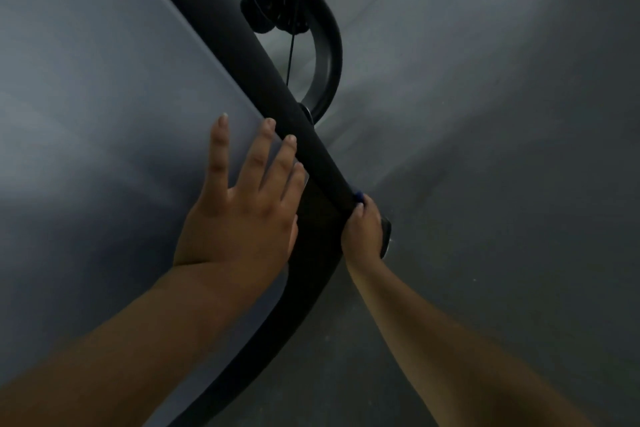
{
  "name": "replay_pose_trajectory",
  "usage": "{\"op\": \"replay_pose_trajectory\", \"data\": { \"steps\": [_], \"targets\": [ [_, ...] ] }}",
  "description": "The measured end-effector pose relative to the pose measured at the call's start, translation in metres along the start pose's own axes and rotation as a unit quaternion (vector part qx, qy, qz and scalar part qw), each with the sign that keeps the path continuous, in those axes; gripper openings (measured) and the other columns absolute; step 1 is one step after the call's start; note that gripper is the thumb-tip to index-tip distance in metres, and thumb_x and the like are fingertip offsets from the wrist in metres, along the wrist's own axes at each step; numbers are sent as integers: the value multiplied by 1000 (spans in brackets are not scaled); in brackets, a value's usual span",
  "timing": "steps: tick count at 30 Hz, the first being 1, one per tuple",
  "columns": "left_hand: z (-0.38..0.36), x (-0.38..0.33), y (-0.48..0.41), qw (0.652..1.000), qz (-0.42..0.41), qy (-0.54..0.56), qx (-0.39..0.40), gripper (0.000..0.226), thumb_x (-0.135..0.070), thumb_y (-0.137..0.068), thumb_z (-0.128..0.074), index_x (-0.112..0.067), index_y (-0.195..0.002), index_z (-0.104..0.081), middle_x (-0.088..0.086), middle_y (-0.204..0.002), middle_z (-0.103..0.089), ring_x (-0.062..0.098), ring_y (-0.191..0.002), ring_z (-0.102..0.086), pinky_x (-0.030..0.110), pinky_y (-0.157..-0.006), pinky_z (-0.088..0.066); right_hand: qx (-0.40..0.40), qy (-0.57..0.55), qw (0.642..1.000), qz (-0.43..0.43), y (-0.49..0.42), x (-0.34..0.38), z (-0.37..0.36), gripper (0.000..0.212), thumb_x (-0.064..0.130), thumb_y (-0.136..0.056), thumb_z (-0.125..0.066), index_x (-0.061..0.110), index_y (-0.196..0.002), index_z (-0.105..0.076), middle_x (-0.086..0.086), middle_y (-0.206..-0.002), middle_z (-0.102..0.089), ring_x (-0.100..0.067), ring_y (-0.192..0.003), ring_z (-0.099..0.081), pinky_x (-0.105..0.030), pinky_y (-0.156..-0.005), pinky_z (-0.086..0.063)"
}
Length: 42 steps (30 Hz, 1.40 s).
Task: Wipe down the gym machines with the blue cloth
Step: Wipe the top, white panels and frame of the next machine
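From my feed, the left hand (242, 215) lies flat on the grey panel (104, 97) of the machine. Its fingers (220, 142) are straight, spread and holding nothing, and three fingertips reach the panel's right edge, where it meets the black bar (256, 73). That bar runs diagonally from the top centre down to the right hand (362, 229).

The right hand's fingers are wrapped round the bar's lower end, clenched on the blue cloth (358, 197). I can see only a small scrap of blue at the fingertips, pressed against the bar; the rest is hidden inside the grip. Just below the wrist a dark round cap (386, 236) sticks out.

A wider black frame piece (304, 288) curves down and left between the two forearms, following the panel's rounded lower edge. Further up the bar on its right side, a curved tube (329, 55) loops round a pulley (280, 7), and a thin cable (292, 45) hangs down past it. To the right of the bar is open grey floor (502, 114). The picture is dim and soft.
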<state>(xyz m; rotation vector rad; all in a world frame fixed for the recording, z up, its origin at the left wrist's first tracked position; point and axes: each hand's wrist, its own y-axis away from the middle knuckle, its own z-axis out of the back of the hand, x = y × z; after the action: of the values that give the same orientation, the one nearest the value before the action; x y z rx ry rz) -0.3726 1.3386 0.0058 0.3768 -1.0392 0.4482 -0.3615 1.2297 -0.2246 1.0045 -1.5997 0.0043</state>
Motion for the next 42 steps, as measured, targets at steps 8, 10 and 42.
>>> {"op": "replay_pose_trajectory", "data": {
  "steps": [8, 10, 42],
  "targets": [
    [-1, 0, -1, 1000, 11, 9, -13, 75, -53, -111, -25, -14, -174, -8, 22, -181, 3, 49, -166, 12, 84, -117, 20, 1, -25, 996, 91, 19, 10, -27, 33, 28, -115, -42, 41, -141, -58, 17, -140, -61, -7, -138, -56, -28, -116, -41],
    [0, 1, -1, 1000, 10, 12, -6, 74, -52, -111, -27, -14, -173, -13, 21, -181, 0, 48, -166, 9, 83, -117, 22, 16, -53, 995, 79, 14, 34, -31, 29, 30, -113, -45, 39, -131, -65, 15, -128, -67, -8, -126, -64, -36, -112, -49],
    [49, 88, -7, 998, 45, -7, -40, 73, -51, -111, -31, -8, -170, -29, 16, -178, -27, 36, -167, -18, 65, -132, -5, 109, -86, 943, 302, 87, 155, -77, 30, 24, -115, -51, 32, -141, -64, 17, -137, -65, -2, -134, -58, -38, -117, -48]
  ]
}}
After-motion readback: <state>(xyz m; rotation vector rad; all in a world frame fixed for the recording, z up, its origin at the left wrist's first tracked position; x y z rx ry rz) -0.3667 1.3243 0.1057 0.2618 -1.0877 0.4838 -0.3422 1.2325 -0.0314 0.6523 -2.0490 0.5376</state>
